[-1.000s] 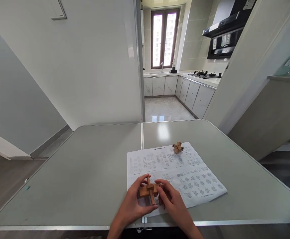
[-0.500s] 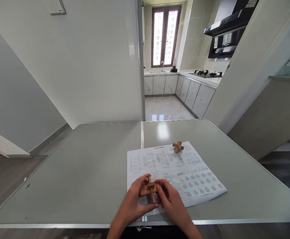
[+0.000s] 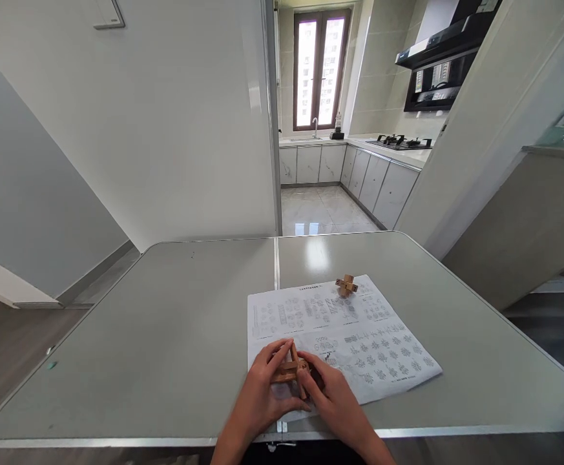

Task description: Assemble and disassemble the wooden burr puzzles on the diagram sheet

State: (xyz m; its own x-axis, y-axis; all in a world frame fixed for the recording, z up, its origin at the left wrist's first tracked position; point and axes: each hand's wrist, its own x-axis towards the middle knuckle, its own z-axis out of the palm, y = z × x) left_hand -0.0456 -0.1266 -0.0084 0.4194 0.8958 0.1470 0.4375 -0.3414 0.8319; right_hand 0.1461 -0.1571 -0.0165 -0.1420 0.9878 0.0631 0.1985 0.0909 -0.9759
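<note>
Between my hands is a wooden interlocking puzzle (image 3: pixel 289 371) made of crossed brown bars, held just above the near edge of the printed sheet. My left hand (image 3: pixel 264 382) grips it from the left, forefinger at the top end of an upright bar and thumb near its lower end. From the right, my right hand (image 3: pixel 327 391) pinches it, with the thumb pressed on the crossing. My fingers hide part of the bars. Farther back, a second wooden puzzle (image 3: pixel 346 285), a compact cross of bars, stands on the instruction sheet (image 3: pixel 305 316).
The grey folding table (image 3: pixel 175 336) has a metal rim and a centre seam (image 3: pixel 276 265). A small green bit (image 3: pixel 52 365) lies near its left edge. Beyond the table are a white wall (image 3: pixel 189 129) and a kitchen with a stove (image 3: pixel 400 141).
The puzzle in my hands has turned slightly, its upright bar now leaning differently. My right thumb has shifted onto the crossing. The other puzzle and the sheet have stayed put.
</note>
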